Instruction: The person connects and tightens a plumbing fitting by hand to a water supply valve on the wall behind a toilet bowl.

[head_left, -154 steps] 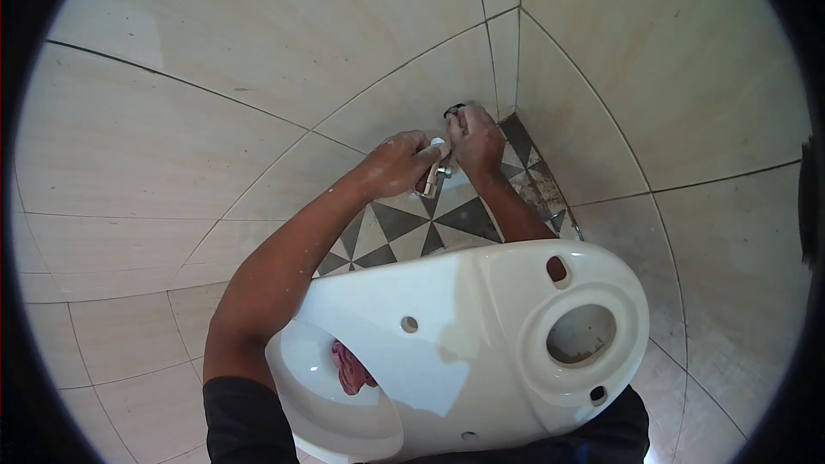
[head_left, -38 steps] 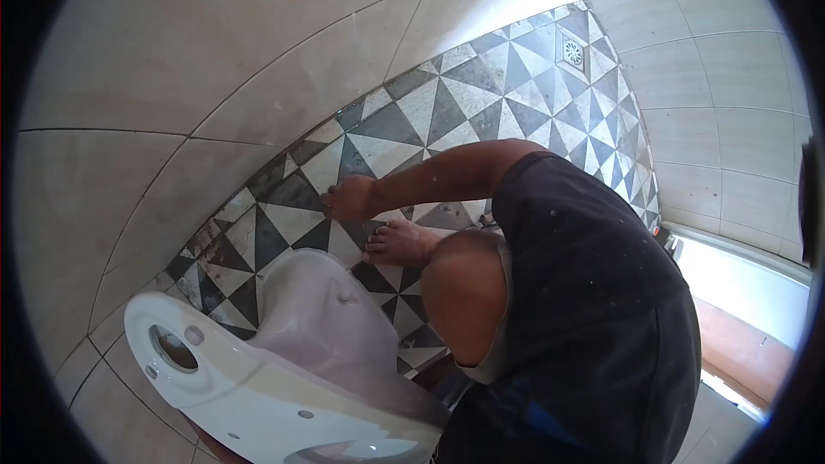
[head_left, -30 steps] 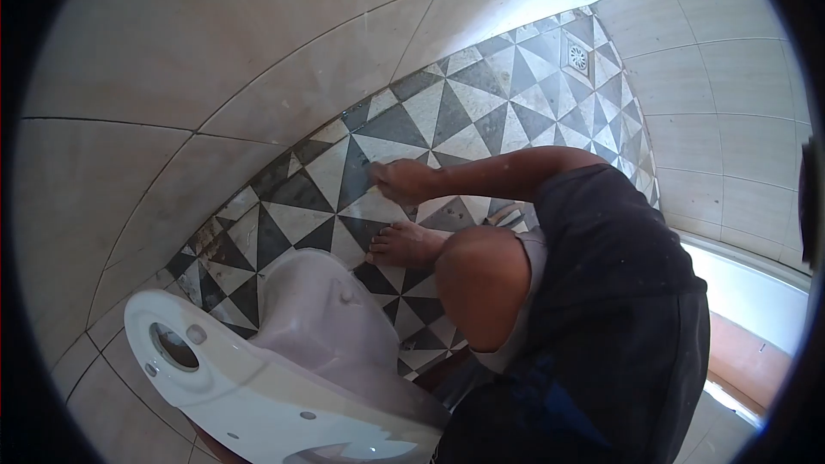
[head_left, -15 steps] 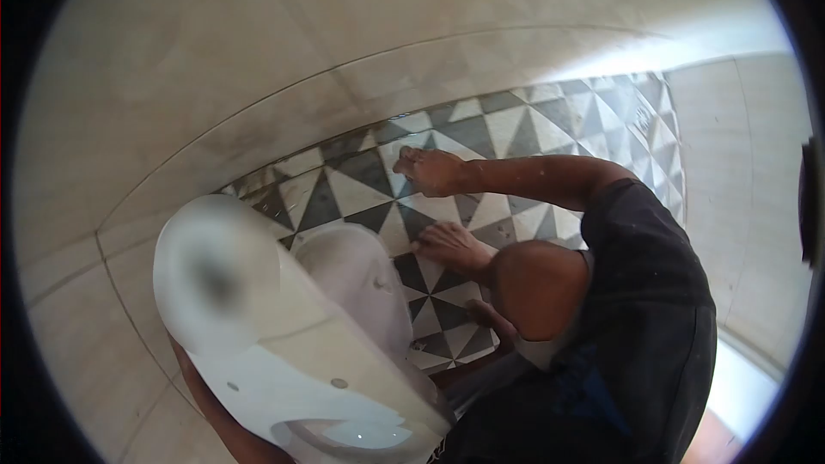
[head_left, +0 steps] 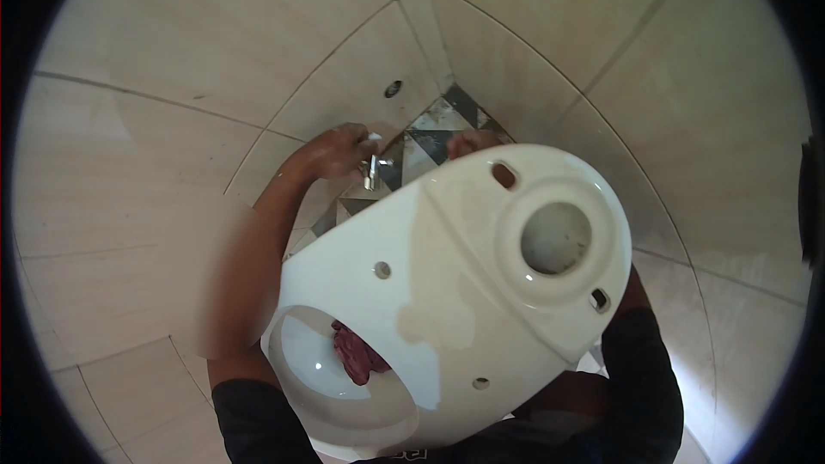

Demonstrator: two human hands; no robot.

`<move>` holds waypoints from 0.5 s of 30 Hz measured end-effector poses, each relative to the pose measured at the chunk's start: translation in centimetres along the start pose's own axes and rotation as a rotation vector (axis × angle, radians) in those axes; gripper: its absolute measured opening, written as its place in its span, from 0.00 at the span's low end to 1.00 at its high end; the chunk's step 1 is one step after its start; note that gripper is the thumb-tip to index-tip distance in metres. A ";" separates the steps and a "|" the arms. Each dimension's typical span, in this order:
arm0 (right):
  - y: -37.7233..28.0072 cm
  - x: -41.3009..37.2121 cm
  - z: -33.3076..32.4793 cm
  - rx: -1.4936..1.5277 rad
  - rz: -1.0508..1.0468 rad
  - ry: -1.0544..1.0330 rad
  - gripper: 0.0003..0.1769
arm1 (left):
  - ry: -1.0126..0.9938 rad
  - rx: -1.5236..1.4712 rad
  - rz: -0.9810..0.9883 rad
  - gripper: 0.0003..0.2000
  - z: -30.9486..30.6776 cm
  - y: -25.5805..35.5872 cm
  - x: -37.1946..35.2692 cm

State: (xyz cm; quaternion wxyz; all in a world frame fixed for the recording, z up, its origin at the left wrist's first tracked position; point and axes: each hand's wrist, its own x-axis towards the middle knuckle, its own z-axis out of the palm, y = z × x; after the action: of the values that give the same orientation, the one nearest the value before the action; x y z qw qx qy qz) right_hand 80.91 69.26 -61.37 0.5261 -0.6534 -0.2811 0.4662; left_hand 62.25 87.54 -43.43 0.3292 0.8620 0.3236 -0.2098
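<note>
A white ceramic toilet bowl (head_left: 507,318) fills the middle of the view, tilted in front of my body. Beyond its upper left edge my left hand (head_left: 339,152) is closed, fingers bent beside a chrome valve (head_left: 371,174) low on the wall. A small white bit (head_left: 375,137) shows at its fingertips; I cannot make out what it is. My right hand (head_left: 473,143) reaches around behind the toilet, its curled fingers partly hidden by the rim. A dark red cloth (head_left: 357,354) lies inside the bowl opening.
Beige tiled walls (head_left: 550,26) meet in a corner ahead. A round hole (head_left: 393,88) sits in the left wall above the valve. Grey and white patterned floor tiles (head_left: 421,159) show between wall and toilet.
My view has swung to the corner, and the toilet now stands centrally. My right hand has gone from over the floor to behind the toilet; my left hand has come into view beside the valve.
</note>
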 end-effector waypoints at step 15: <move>-4.7 9.1 8.4 0.614 0.155 0.056 0.17 | -0.136 -0.120 0.044 0.22 -1.1 3.2 -1.4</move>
State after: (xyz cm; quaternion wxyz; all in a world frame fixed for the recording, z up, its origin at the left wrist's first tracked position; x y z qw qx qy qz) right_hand 77.56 81.96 -59.87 0.6691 -0.4962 -0.0619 0.5497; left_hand 63.67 85.89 -40.45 0.4059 0.8314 0.2934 -0.2406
